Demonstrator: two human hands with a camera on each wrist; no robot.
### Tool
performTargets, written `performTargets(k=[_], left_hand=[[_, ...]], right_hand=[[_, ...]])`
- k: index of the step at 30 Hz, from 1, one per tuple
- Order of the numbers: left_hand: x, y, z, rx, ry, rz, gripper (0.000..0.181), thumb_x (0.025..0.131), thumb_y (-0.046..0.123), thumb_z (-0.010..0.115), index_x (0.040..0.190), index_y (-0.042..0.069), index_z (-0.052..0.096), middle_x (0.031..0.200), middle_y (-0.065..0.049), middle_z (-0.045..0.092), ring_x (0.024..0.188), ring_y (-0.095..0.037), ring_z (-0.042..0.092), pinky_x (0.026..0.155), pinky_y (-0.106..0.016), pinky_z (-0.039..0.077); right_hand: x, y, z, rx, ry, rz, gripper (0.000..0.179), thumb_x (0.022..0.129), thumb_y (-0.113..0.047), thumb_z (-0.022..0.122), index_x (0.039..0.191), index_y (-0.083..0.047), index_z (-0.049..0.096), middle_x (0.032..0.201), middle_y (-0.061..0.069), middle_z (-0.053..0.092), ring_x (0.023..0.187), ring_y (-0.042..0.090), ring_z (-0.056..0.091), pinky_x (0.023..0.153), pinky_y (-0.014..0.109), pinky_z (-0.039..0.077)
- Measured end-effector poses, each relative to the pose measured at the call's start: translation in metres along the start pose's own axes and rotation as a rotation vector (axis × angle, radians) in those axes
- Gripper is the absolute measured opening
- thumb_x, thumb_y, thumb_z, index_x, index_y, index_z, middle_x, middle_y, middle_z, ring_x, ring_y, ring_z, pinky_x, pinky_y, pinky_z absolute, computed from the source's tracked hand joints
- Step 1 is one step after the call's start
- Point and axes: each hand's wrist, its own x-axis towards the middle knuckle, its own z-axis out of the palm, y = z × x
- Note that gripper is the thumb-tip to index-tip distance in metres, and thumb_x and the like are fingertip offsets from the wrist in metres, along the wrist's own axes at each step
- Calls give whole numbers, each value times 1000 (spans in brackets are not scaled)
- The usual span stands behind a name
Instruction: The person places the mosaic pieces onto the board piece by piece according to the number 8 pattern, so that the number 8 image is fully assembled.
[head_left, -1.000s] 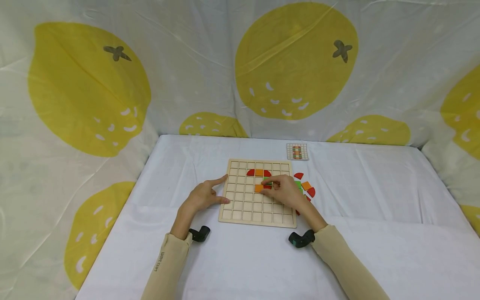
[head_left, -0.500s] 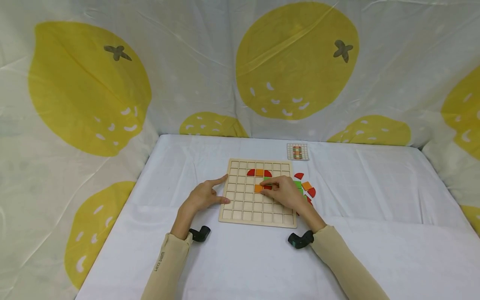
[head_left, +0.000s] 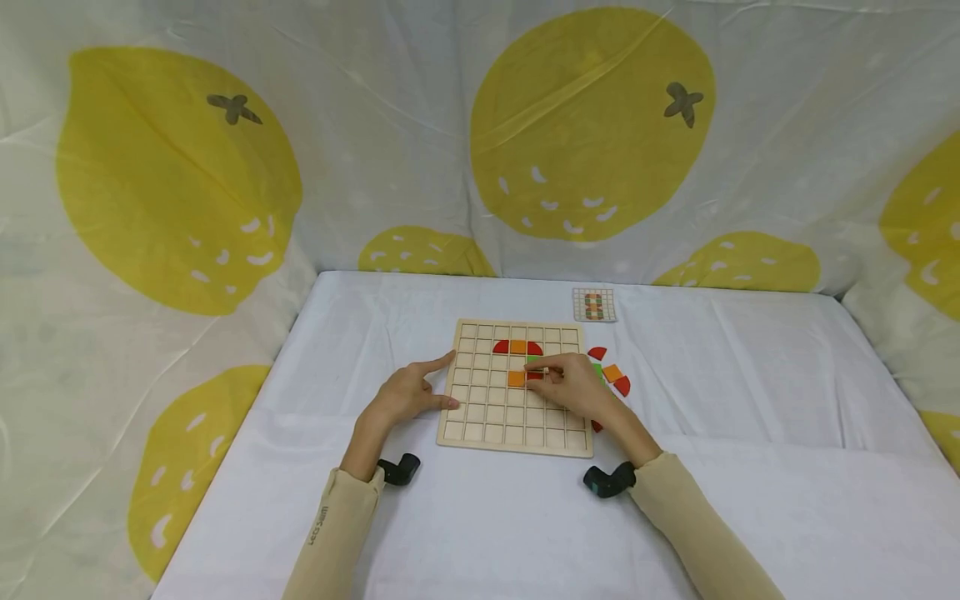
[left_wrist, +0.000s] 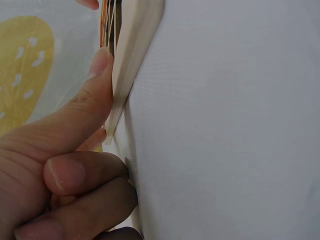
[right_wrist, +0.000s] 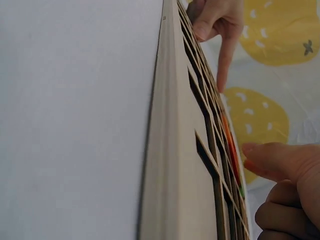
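A wooden grid board (head_left: pixel 487 425) lies on the cloth. My left hand (head_left: pixel 405 393) steadies its left edge, with thumb and straight index finger spread along the rim; in the left wrist view the thumb (left_wrist: pixel 95 95) rests against the board's side. Over the grid, my right hand (head_left: pixel 573 387) has thumb and index finger on either side of a red piece (head_left: pixel 535 377), beside an orange square (head_left: pixel 516 379). Its other fingers (right_wrist: pixel 285 212) curl in. Above sit a green piece (head_left: pixel 534 359), partly hidden by the index finger, and a red-orange-red row with another orange square (head_left: pixel 517 347).
Right of the board lie loose pieces, among them a red quarter-round (head_left: pixel 597 353), an orange square (head_left: pixel 612 373) and another red quarter-round (head_left: pixel 622 386); my right hand and forearm partly cover the pile. A small pattern card (head_left: pixel 594 305) lies behind the board.
My right hand shifts very slightly to the right, its fingertips staying about the red piece. The left hand and the board hold still.
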Motion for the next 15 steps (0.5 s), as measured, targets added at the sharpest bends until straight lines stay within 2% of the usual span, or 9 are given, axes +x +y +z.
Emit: performTargets(k=[9, 15], left_hand=[[0, 0, -1, 3, -1, 2, 94, 83, 36, 88, 161, 25, 37, 56, 6, 34, 53, -9, 28, 56, -26, 29], [2, -2, -1, 12, 0, 6, 93, 82, 36, 88, 161, 26, 38, 57, 6, 34, 54, -9, 27, 56, -27, 28]], right_hand=[[-19, 19, -30, -52, 46, 32, 28, 94, -22, 78, 119, -10, 78, 59, -4, 34, 52, 10, 30, 52, 23, 27], [-29, 33, -45, -78, 78, 81, 29, 93, -21, 79, 119, -9, 77, 61, -3, 34, 55, 11, 31, 53, 24, 27]])
